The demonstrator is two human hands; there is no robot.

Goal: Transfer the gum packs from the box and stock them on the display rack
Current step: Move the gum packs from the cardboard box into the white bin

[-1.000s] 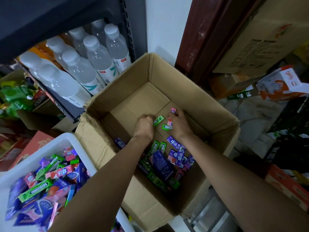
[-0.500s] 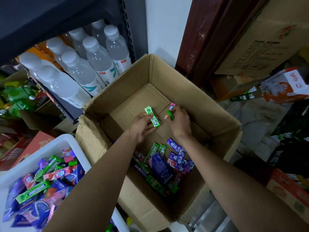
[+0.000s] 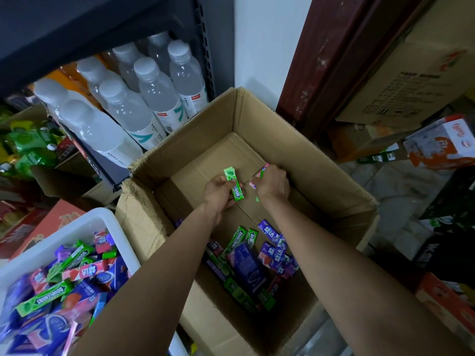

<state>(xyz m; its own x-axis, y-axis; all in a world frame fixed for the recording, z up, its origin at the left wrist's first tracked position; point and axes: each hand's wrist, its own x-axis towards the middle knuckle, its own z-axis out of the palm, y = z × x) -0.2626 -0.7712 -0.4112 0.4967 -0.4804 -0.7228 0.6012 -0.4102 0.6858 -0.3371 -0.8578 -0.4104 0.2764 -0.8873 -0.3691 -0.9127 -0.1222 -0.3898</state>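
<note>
Green, a Doublemint gum pack [image 3: 234,185] is pinched by the left hand [image 3: 218,191] above the middle of the cardboard box [image 3: 321,176], its length jutting past the fingertips toward the far wall. Pink and green packs [image 3: 260,176] are gripped in the curled right hand [image 3: 273,185] just beside it. More gum packs [image 3: 253,263] are heaped at the box's near edge, below both forearms. A white bin [image 3: 77,227] of packs is seen beside the box's left wall
</note>
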